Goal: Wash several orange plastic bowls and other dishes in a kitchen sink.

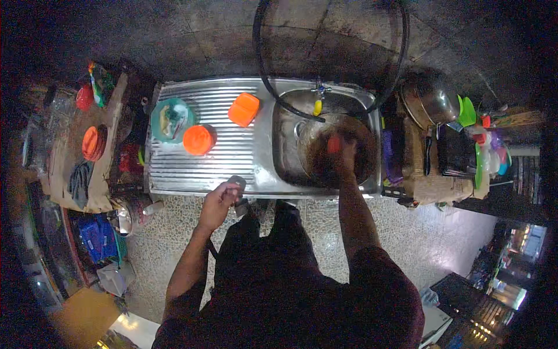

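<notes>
My left hand [219, 206] is at the front edge of the steel sink unit, its fingers closed around a small dark object [237, 181] of unclear kind. Down in the sink bowl [283, 161], my right hand [347, 150] reaches into a large round metal vessel [316, 163]. A small red object [334, 144] is at its fingertips; blur and shadow hide whether it is gripped. On the ribbed drainboard [226, 161] stand an orange squarish container [244, 109], a round orange container [198, 140] and a translucent green bowl [183, 118] with things inside.
A black hose [260, 56] loops over the sink beside a tap with a yellow outlet [318, 107]. To the right, a steel pot [431, 102] and a black-handled pan [428, 152] rest on cardboard. A cardboard-covered surface [65, 174] at left holds an orange stack [92, 143] and dark cloth [81, 181].
</notes>
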Action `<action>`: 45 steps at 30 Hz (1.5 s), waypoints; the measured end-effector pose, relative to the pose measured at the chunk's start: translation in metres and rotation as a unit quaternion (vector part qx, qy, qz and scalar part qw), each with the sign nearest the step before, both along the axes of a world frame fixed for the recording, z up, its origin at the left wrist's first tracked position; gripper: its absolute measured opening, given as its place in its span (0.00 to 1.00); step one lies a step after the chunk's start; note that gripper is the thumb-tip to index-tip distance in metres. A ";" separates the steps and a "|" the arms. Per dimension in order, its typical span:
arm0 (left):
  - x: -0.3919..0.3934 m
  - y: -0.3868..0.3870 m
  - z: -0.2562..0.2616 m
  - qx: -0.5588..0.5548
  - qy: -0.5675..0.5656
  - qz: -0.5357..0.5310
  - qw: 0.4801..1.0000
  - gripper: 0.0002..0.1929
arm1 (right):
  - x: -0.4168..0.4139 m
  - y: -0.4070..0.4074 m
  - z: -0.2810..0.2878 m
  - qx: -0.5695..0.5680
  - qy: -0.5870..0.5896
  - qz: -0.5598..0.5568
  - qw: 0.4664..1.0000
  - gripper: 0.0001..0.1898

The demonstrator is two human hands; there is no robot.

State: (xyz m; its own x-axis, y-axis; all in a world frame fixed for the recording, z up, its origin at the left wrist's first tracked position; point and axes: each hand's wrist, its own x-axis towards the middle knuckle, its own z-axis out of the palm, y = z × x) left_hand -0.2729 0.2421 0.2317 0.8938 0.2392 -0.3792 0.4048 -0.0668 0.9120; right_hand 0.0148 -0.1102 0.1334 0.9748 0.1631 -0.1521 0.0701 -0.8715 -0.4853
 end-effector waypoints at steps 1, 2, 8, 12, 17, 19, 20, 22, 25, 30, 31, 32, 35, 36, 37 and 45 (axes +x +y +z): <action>0.010 -0.005 -0.002 -0.012 -0.007 -0.015 1.000 0.14 | 0.012 -0.036 -0.043 -0.010 -0.096 0.089 0.991 0.43; 0.016 -0.007 -0.007 -0.003 -0.008 -0.035 0.999 0.13 | 0.020 -0.057 -0.068 -0.016 -0.184 0.185 0.965 0.43; 0.025 -0.016 -0.005 -0.012 -0.011 -0.035 0.999 0.12 | 0.051 -0.087 -0.121 0.021 -0.026 0.033 0.999 0.46; 0.012 -0.008 -0.007 -0.002 -0.011 -0.006 1.000 0.11 | 0.052 -0.057 -0.111 -0.023 0.095 0.143 0.985 0.45; 0.019 -0.011 -0.012 -0.018 -0.026 0.012 0.999 0.10 | 0.051 -0.080 -0.082 -0.205 -0.004 0.118 0.972 0.41; 0.019 -0.007 -0.005 -0.044 -0.048 0.036 0.997 0.09 | 0.046 -0.080 -0.064 -0.187 0.015 0.062 0.980 0.37; 0.020 -0.002 -0.001 -0.004 -0.033 0.064 0.997 0.09 | 0.042 -0.079 -0.056 -0.169 0.037 0.004 0.985 0.33; 0.026 0.004 0.009 0.089 -0.058 0.130 0.986 0.08 | 0.025 -0.076 -0.047 -0.130 -0.005 -0.035 0.991 0.30; 0.041 0.018 0.011 0.131 -0.181 0.242 0.944 0.09 | -0.012 -0.062 -0.040 -0.007 -0.119 -0.145 0.982 0.24; 0.084 0.044 0.021 0.438 -0.199 0.205 0.852 0.24 | -0.037 -0.051 0.002 -0.036 -0.040 -0.168 0.984 0.25; 0.088 0.048 0.026 0.469 -0.186 0.179 0.845 0.29 | -0.042 -0.043 0.018 0.060 0.027 -0.202 0.977 0.28; 0.092 0.058 0.016 0.484 -0.165 0.157 0.845 0.35 | -0.046 -0.032 0.034 0.156 0.094 -0.231 0.956 0.30; 0.095 0.065 -0.002 0.591 -0.081 0.122 0.793 0.36 | -0.063 -0.014 0.061 -0.034 0.020 -0.063 0.997 0.31; 0.091 0.066 -0.002 0.581 -0.073 0.123 0.801 0.34 | -0.062 -0.014 0.061 -0.032 0.013 -0.058 0.998 0.31; 0.085 0.070 -0.002 0.585 -0.073 0.135 0.797 0.34 | -0.057 -0.010 0.061 -0.059 0.054 -0.028 0.996 0.29; 0.097 0.063 -0.021 0.610 -0.012 0.071 0.789 0.25 | -0.028 -0.016 -0.028 -0.142 -0.075 0.094 0.983 0.53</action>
